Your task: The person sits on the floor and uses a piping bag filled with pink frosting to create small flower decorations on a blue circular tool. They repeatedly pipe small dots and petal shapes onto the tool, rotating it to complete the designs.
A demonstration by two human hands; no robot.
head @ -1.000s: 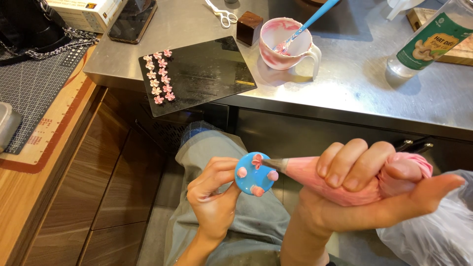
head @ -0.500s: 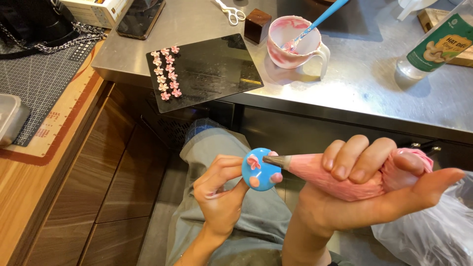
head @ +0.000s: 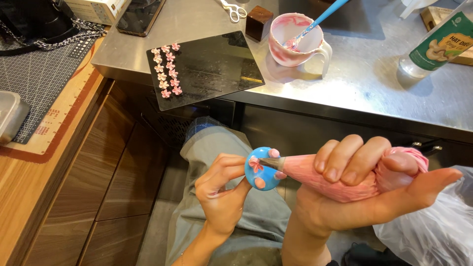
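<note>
My left hand (head: 220, 193) grips a small round blue piping stand (head: 261, 170) by its stem, held over my lap. A pink icing flower (head: 255, 163) sits on its blue top. My right hand (head: 359, 192) squeezes a pink piping bag (head: 340, 172), and the bag's metal tip (head: 270, 162) touches the flower. On the steel counter lies a black board (head: 212, 66) with several finished pink icing flowers (head: 167, 69) in two rows along its left side.
A pink-smeared white mug (head: 298, 42) with a blue spatula (head: 322, 17) stands on the steel counter (head: 369, 83). Scissors (head: 231, 9), a brown block (head: 258, 22), a phone (head: 140, 17) and a bottle (head: 438, 44) are there too. A wooden table with a cutting mat (head: 34, 83) is on the left, a plastic bag (head: 433, 231) lower right.
The view has shifted slightly. Both hands stay together over my lap, and the blue stand has turned a little under the tip while the flower gains icing.
</note>
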